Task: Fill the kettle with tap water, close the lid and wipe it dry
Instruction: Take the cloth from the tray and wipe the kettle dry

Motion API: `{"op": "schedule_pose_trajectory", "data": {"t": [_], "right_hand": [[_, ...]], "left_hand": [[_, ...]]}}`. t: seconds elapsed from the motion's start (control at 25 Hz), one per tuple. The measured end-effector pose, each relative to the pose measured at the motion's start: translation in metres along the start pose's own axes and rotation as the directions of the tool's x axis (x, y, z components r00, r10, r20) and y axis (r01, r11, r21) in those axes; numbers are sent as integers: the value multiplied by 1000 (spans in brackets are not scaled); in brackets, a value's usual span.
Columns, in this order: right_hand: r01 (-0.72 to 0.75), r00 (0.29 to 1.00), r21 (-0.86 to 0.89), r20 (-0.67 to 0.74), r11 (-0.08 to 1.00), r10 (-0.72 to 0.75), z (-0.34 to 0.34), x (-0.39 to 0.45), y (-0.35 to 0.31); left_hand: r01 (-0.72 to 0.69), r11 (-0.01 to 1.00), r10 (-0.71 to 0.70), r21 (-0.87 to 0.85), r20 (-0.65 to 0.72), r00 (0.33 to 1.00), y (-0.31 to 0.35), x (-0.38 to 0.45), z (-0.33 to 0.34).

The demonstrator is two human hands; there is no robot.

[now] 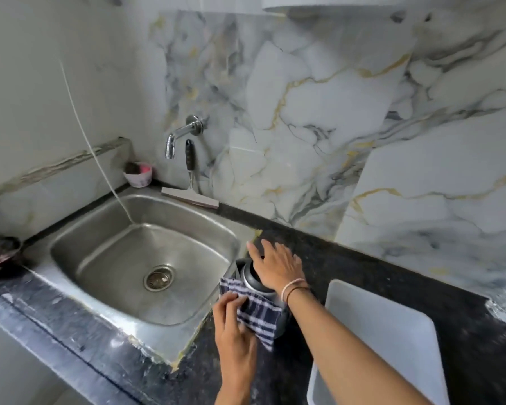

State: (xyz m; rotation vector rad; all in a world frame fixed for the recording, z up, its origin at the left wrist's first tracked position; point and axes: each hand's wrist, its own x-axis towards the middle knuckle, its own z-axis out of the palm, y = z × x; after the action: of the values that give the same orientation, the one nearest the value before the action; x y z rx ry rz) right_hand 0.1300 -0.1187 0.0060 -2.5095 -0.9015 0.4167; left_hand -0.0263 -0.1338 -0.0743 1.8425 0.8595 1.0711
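Observation:
A steel kettle (253, 280) with a dark lid stands on the black counter, just right of the sink. My right hand (275, 266) lies flat on top of its lid, fingers spread. My left hand (234, 331) presses a blue and white checked cloth (259, 312) against the kettle's near side. The cloth and my hands hide most of the kettle's body. The tap (181, 135) on the wall is not running.
The steel sink (105, 249) lies to the left, with a drain in the middle. A squeegee (190, 188) leans on the wall behind it, beside a small cup (138, 173). A white tray (392, 340) sits at the right on the counter (392, 276).

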Motion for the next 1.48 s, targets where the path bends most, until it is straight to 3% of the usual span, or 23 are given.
{"op": "schedule_pose_trajectory", "data": {"t": [0.16, 0.24, 0.36, 0.48, 0.64, 0.88, 0.96, 1.08, 1.16, 1.32, 1.48], "right_hand": [[29, 1000, -172, -6, 985, -31, 10, 3, 6], [46, 999, -200, -3, 979, -48, 11, 3, 7], [43, 999, -202, 3, 978, -44, 12, 5, 6], [28, 1000, -181, 5, 983, -27, 12, 7, 7], [35, 999, -188, 1, 982, -35, 10, 6, 6], [58, 998, -203, 5, 977, -59, 8, 5, 5], [66, 998, -203, 8, 977, -66, 9, 6, 7], [71, 997, -190, 4, 979, -72, 10, 7, 8], [68, 998, -175, -5, 982, -70, 9, 9, 8], [58, 998, -132, 9, 990, -57, 7, 13, 7], [62, 998, -96, 26, 993, -59, 7, 14, 8]], "left_hand": [[195, 928, -227, -317, -65, 972, 10, -6, 23], [294, 898, -331, -327, -63, 941, 18, 13, 39], [284, 925, -308, -253, -56, 950, -3, 52, 47], [356, 859, -375, -368, 21, 927, -39, 57, 42], [312, 887, -359, -341, -84, 929, -54, 11, 59], [230, 946, -262, -230, -119, 958, -17, -58, 102], [320, 902, -372, -289, -147, 916, -12, -51, 102], [442, 779, -572, -445, -214, 792, -19, -24, 90], [462, 738, -614, -492, -208, 761, -27, 9, 75], [429, 781, -506, -453, -57, 861, -30, 63, 58], [165, 957, -212, -238, -186, 959, -21, 41, 74]]}}
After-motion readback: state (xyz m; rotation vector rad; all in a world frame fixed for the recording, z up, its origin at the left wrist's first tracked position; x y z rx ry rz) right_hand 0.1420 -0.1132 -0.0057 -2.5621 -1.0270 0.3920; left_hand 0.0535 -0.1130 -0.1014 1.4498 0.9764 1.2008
